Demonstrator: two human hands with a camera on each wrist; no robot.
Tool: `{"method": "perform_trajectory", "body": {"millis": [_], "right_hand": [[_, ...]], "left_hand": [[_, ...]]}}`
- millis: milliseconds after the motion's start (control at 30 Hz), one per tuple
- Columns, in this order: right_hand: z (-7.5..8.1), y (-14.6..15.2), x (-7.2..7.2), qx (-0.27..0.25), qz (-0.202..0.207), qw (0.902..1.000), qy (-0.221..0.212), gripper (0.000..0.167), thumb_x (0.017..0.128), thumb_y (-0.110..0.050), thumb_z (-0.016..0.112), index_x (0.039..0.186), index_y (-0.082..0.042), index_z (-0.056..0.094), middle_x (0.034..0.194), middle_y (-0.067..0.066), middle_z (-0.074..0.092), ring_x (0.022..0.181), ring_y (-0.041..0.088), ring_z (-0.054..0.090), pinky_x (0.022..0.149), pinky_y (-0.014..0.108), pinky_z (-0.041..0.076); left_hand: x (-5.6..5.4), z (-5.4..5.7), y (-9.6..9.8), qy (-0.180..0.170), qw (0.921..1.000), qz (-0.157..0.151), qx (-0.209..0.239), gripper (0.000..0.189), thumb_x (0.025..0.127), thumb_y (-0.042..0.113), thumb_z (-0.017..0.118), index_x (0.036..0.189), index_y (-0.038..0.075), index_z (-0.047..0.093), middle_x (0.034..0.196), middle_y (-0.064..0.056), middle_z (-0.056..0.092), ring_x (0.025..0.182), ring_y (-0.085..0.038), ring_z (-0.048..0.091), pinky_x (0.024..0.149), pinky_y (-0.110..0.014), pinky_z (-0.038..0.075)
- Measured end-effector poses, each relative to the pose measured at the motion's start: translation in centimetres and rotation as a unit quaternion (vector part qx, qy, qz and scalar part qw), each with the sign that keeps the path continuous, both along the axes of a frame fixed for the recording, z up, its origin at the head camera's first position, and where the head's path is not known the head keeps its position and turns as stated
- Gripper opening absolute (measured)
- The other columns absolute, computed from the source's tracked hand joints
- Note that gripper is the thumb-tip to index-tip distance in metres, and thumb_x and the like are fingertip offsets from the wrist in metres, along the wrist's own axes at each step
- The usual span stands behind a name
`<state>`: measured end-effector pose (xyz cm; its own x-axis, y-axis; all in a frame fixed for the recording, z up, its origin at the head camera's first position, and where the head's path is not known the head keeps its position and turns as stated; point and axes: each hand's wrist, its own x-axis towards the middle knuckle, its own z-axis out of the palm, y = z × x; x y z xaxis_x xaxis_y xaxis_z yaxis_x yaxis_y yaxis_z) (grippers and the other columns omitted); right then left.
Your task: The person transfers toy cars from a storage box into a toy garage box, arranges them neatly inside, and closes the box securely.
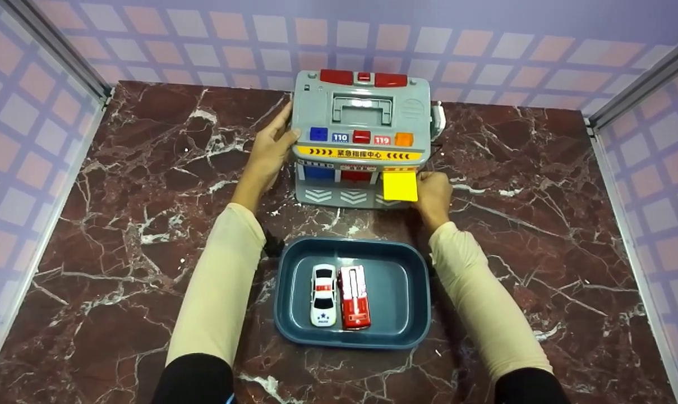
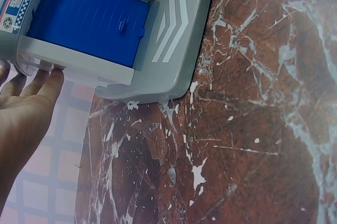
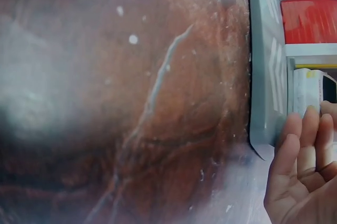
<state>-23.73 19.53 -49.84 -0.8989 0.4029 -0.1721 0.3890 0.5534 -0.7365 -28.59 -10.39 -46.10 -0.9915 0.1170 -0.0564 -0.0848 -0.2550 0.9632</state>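
Likely light, stiff plastic: white toy vehicle [image 3: 307, 93], best held by its sides. Right hand [image 1: 435, 193] pinches it; left hand [image 1: 271, 151], straight-fingered, touches toy emergency station [image 1: 316, 104].

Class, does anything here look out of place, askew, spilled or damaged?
Nothing looks spilled or damaged. Only the yellow door stands out: it is raised, while the blue door and red door are shut. The right hand holds a white toy there.
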Motion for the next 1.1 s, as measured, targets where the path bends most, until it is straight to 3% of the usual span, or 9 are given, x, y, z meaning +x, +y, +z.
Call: {"method": "perform_trajectory", "body": {"millis": [300,633,767,967,1100], "right_hand": [[0.18,0.07,-0.02,-0.021,-0.004,0.9998,-0.007,0.031,0.093,-0.017,0.055,0.062,-0.013,0.056,0.056,-0.003,0.056,0.036,0.006,0.051,0.033,0.016,0.042],[0.14,0.16,0.08,-0.026,0.020,0.9995,-0.001,0.030,0.094,-0.022,0.057,0.066,-0.011,0.061,0.056,-0.002,0.057,0.038,0.010,0.053,0.034,0.017,0.044],[0.12,0.23,-0.03,-0.042,0.026,0.9987,-0.013,0.028,0.094,-0.023,0.058,0.070,-0.009,0.063,0.056,-0.004,0.055,0.043,0.012,0.057,0.036,0.018,0.047],[0.10,0.33,0.03,-0.068,0.042,0.9965,-0.022,0.027,0.093,-0.020,0.059,0.097,0.000,0.076,0.051,-0.007,0.057,0.044,0.010,0.059,0.043,0.022,0.055],[0.11,0.47,0.52,-0.097,0.061,0.9930,-0.025,0.022,0.091,-0.016,0.061,0.094,0.002,0.074,0.054,-0.004,0.059,0.048,0.011,0.062,0.047,0.025,0.058]], "left_hand": [[-0.06,0.13,0.22,0.022,0.9997,-0.007,-0.003,0.061,0.100,-0.001,0.051,0.157,0.011,0.032,0.155,-0.014,0.043,0.118,-0.019,0.057,0.094,-0.026,0.054],[0.01,0.14,0.24,0.024,0.9997,-0.006,0.003,0.060,0.100,-0.001,0.050,0.157,0.010,0.033,0.153,-0.016,0.045,0.123,-0.023,0.056,0.102,-0.032,0.052],[0.02,0.15,0.18,0.020,0.9998,-0.002,0.004,0.060,0.100,-0.002,0.050,0.157,0.010,0.033,0.152,-0.018,0.047,0.122,-0.023,0.056,0.101,-0.032,0.053],[-0.05,0.00,0.13,0.017,0.9999,-0.001,0.000,0.060,0.100,-0.002,0.050,0.157,0.010,0.033,0.152,-0.018,0.047,0.122,-0.022,0.056,0.098,-0.029,0.054],[-0.05,-0.17,0.08,0.014,0.9999,0.000,-0.006,0.061,0.100,-0.002,0.050,0.157,0.011,0.032,0.152,-0.017,0.047,0.119,-0.020,0.057,0.094,-0.026,0.055]]}}
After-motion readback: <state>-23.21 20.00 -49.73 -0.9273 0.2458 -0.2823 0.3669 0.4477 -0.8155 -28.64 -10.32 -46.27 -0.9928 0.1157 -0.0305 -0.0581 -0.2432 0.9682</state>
